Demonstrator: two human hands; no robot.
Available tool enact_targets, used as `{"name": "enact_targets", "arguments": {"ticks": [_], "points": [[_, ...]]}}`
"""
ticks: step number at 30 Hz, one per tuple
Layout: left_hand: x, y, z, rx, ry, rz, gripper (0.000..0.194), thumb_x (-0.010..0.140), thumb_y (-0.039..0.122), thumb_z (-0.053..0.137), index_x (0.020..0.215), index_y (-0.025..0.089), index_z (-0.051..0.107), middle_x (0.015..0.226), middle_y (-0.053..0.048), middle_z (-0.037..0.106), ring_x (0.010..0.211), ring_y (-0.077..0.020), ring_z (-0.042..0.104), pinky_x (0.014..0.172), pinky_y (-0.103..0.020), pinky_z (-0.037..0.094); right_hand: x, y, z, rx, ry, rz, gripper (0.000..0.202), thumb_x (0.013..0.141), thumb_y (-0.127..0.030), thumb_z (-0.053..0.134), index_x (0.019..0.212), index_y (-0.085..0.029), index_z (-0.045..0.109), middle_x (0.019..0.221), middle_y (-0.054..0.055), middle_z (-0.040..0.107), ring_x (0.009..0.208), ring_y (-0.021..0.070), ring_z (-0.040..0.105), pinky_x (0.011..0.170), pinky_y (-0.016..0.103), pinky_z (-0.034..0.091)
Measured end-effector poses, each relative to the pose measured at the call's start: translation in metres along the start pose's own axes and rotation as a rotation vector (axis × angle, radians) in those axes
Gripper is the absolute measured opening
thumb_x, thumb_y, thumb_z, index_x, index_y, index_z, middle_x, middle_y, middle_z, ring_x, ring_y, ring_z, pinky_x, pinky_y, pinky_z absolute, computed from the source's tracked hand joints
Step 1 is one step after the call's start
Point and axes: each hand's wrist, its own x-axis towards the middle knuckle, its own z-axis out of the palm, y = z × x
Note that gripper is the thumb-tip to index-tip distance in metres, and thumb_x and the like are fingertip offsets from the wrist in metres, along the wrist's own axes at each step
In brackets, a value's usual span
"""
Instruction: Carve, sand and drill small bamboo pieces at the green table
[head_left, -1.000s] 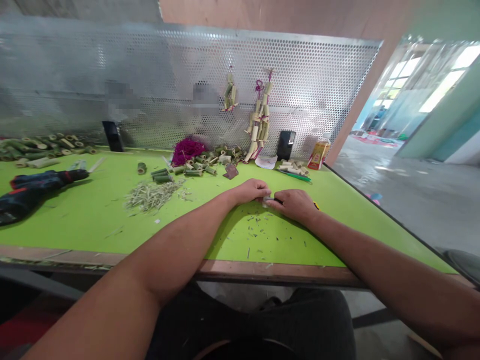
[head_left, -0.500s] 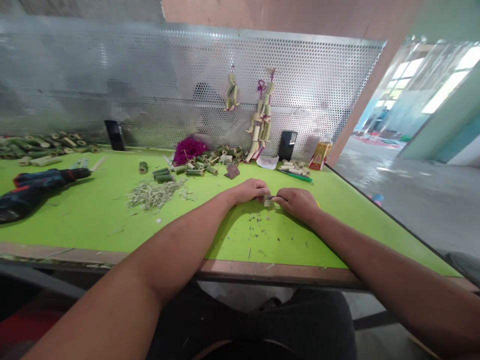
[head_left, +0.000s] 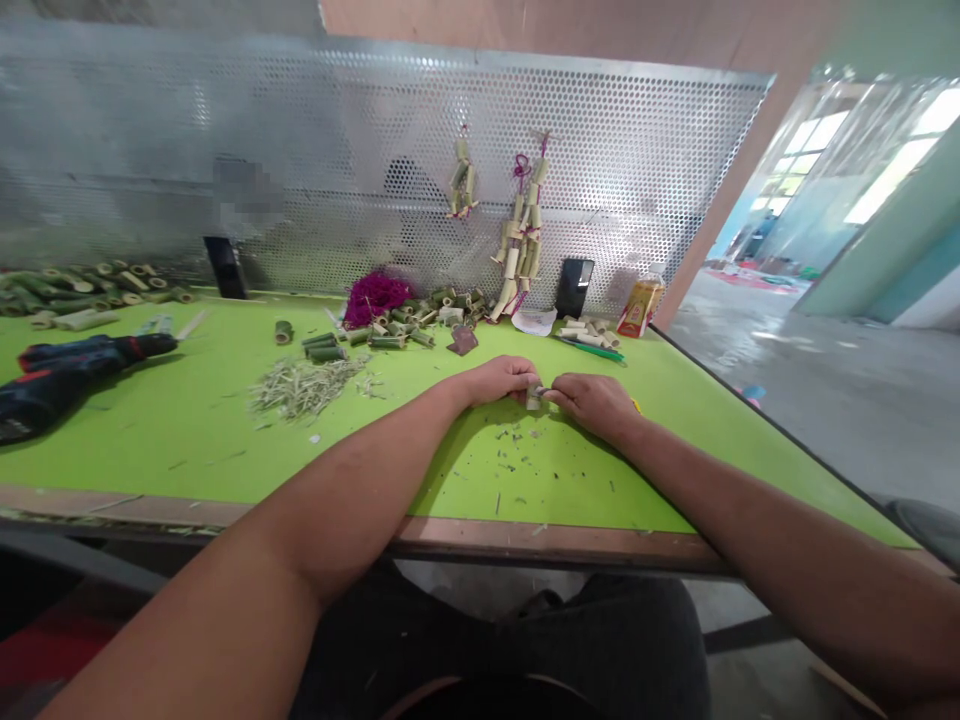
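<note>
My left hand [head_left: 504, 380] is closed around a small pale bamboo piece [head_left: 532, 402], pinched between thumb and fingers just above the green tabletop. Beside it, my right hand [head_left: 596, 400] is wrapped round a knife [head_left: 637, 406]; a bit of its yellow handle shows behind the palm. Its dark blade points left and meets the bamboo piece. Most of the knife is hidden by my fingers. Small dark and pale shavings [head_left: 514, 455] lie on the tabletop below both hands.
A cordless drill [head_left: 82, 370] lies at the left. Thin bamboo slivers [head_left: 304, 388], cut bamboo tubes [head_left: 386, 342] and purple string [head_left: 379, 298] lie behind my left arm. A phone [head_left: 575, 288] and a bottle [head_left: 641, 303] stand by the perforated metal panel [head_left: 322, 180], with strung bamboo figures [head_left: 517, 240] hanging there.
Both hands keep nearly the same place and grip. The blade and the bamboo piece have shifted very slightly against each other, and the whole view has moved a little.
</note>
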Motion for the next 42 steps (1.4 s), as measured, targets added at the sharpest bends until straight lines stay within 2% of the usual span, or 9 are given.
{"name": "enact_targets", "arguments": {"ticks": [7, 13, 22, 28, 34, 42], "points": [[-0.0003, 0.0005, -0.0003, -0.010, 0.001, -0.017, 0.030, 0.084, 0.043, 0.055, 0.083, 0.013, 0.060, 0.069, -0.001, 0.063, 0.063, -0.0099, 0.054, 0.062, -0.022, 0.041, 0.0015, -0.0007, 0.0010, -0.025, -0.030, -0.034, 0.049, 0.099, -0.051, 0.028, 0.087, -0.022, 0.066, 0.085, 0.004, 0.069, 0.071, 0.0163, 0.057, 0.060, 0.029, 0.024], [0.0012, -0.0025, -0.0015, -0.030, 0.027, -0.017, 0.029, 0.084, 0.041, 0.056, 0.081, 0.012, 0.060, 0.069, -0.001, 0.061, 0.062, -0.0097, 0.054, 0.061, -0.022, 0.041, -0.0048, -0.0053, 0.0040, -0.097, -0.043, -0.205, 0.048, 0.098, -0.053, 0.030, 0.089, -0.021, 0.065, 0.088, 0.006, 0.070, 0.077, 0.0178, 0.059, 0.062, 0.029, 0.024], [0.0001, -0.0020, -0.0021, 0.015, -0.017, 0.007, 0.033, 0.084, 0.047, 0.055, 0.084, 0.014, 0.059, 0.071, 0.000, 0.062, 0.063, -0.0096, 0.053, 0.062, -0.022, 0.039, -0.0018, -0.0036, 0.0036, -0.034, 0.051, -0.036, 0.047, 0.100, -0.049, 0.029, 0.086, -0.021, 0.064, 0.086, 0.004, 0.068, 0.073, 0.0162, 0.056, 0.060, 0.030, 0.022], [0.0008, -0.0022, -0.0003, 0.049, 0.034, 0.015, 0.038, 0.082, 0.051, 0.056, 0.075, 0.014, 0.056, 0.064, 0.001, 0.057, 0.058, -0.0087, 0.048, 0.057, -0.022, 0.035, -0.0015, -0.0039, 0.0049, -0.062, -0.002, -0.120, 0.046, 0.098, -0.053, 0.033, 0.086, -0.021, 0.065, 0.082, 0.004, 0.068, 0.070, 0.0159, 0.055, 0.058, 0.030, 0.021], [0.0002, 0.0031, 0.0016, 0.042, 0.024, 0.009, 0.038, 0.082, 0.051, 0.056, 0.075, 0.014, 0.058, 0.064, 0.001, 0.058, 0.058, -0.0090, 0.047, 0.057, -0.022, 0.034, 0.0010, -0.0041, 0.0039, -0.022, 0.049, 0.005, 0.047, 0.100, -0.049, 0.028, 0.084, -0.022, 0.064, 0.086, 0.003, 0.068, 0.072, 0.0151, 0.055, 0.058, 0.029, 0.022], [0.0009, 0.0018, 0.0016, 0.040, 0.048, -0.011, 0.038, 0.080, 0.052, 0.057, 0.074, 0.014, 0.058, 0.062, 0.001, 0.057, 0.058, -0.0094, 0.048, 0.058, -0.023, 0.035, 0.0021, -0.0031, 0.0036, -0.024, 0.040, -0.011, 0.046, 0.098, -0.051, 0.032, 0.083, -0.022, 0.064, 0.083, 0.003, 0.068, 0.069, 0.0153, 0.055, 0.058, 0.029, 0.022]]}}
